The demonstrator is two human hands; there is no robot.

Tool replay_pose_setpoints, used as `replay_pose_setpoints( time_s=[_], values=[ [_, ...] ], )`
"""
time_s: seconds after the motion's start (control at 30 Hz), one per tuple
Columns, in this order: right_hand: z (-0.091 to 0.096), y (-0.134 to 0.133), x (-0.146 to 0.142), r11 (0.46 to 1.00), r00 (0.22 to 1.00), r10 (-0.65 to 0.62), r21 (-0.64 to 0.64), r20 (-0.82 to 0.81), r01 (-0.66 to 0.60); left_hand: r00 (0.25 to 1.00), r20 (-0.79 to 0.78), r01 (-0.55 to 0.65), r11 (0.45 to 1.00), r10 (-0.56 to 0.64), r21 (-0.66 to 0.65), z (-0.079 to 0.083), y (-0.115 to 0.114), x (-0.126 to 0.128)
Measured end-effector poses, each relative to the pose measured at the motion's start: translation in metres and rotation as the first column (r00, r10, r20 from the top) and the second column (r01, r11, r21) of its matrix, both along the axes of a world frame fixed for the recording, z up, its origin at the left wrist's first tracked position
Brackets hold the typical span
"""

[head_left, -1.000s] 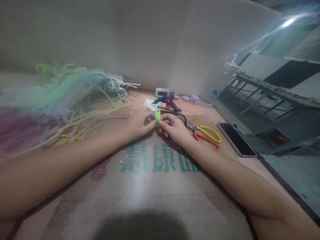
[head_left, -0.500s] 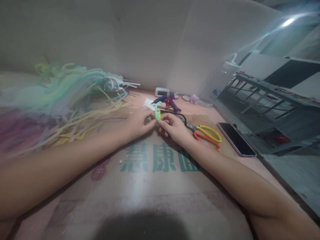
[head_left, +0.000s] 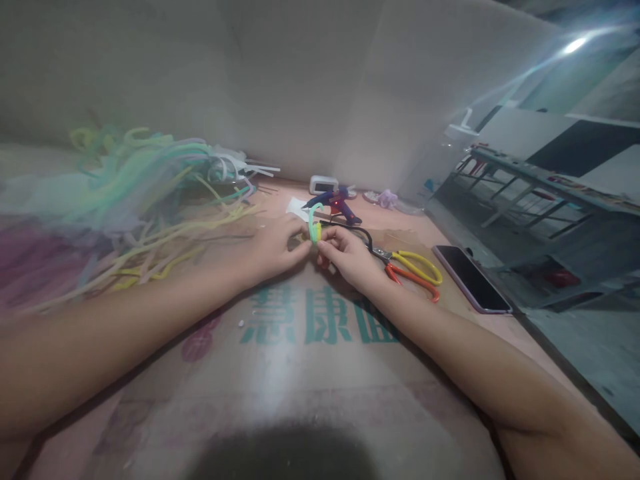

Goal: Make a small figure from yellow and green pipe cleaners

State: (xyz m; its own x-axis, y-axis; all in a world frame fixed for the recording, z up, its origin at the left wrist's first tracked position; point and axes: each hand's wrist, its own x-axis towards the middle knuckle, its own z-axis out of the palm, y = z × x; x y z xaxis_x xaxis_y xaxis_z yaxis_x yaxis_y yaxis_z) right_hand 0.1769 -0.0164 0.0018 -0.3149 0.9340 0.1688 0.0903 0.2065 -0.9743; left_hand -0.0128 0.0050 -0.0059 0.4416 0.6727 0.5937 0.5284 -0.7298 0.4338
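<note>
Between my two hands is a small bundle of green and yellow pipe cleaners [head_left: 315, 231], with a green end curling up and over at the top. My left hand [head_left: 283, 243] pinches its left side between thumb and fingers. From the right, my right hand [head_left: 345, 252] grips the yellow side, fingers curled and thumb pressed in. The fingertips cover the lower part of the bundle. Just behind the hands lies a dark blue glue gun [head_left: 333, 201] with a small red light. Pliers-like cutters [head_left: 413, 267] with one yellow and one orange handle rest right of my right hand.
A heap of pastel pipe cleaners [head_left: 150, 160] spreads over the left side. A phone [head_left: 473, 279] lies near the table's right edge. At the back stand a small white device [head_left: 324, 185], a purple piece [head_left: 387, 199] and a clear bottle [head_left: 445, 160]. Printed cardboard [head_left: 310, 380] covers the table.
Almost nothing differs. Both hands stay in place around the pipe cleaner bundle, whose curled green end has shifted very slightly.
</note>
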Motion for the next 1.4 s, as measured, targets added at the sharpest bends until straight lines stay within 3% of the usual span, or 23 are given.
replay_pose_setpoints(
  time_s=[0.3, 0.43, 0.57, 0.67, 0.93, 1.13, 1.4],
  values=[
    [0.002, 0.0, 0.0, 1.0, 1.0, -0.003, -0.01, 0.011, 0.003, 1.0, -0.02, 0.012, 1.0, -0.012, -0.003, 0.0, 0.001, 0.0],
    [0.002, -0.001, 0.0, 1.0, 1.0, -0.01, -0.013, 0.013, 0.01, 0.999, 0.02, -0.036, 0.999, 0.037, -0.025, 0.0, -0.001, 0.001],
    [0.001, -0.001, 0.001, 1.0, 1.0, -0.01, -0.02, -0.023, 0.01, 0.989, 0.125, -0.051, 0.982, 0.075, -0.183, -0.003, -0.001, 0.002],
    [0.0, 0.0, 0.001, 0.999, 0.998, 0.022, -0.043, -0.056, -0.025, 0.994, 0.112, 0.024, 0.959, 0.008, -0.283, -0.003, 0.001, 0.001],
    [-0.002, -0.001, 0.0, 0.995, 0.994, 0.052, -0.078, -0.091, -0.059, 0.989, 0.12, 0.104, 0.978, -0.083, -0.183, 0.007, -0.005, 0.002],
    [-0.004, -0.001, -0.001, 0.999, 0.999, 0.033, -0.035, -0.013, -0.034, 0.973, 0.228, 0.097, 0.967, -0.042, -0.237, 0.004, -0.005, 0.002],
    [-0.002, 0.0, -0.003, 0.998, 0.997, 0.034, -0.061, 0.068, -0.03, 0.985, 0.164, 0.095, 0.962, -0.053, -0.257, 0.01, -0.007, 0.003]
  ],
)
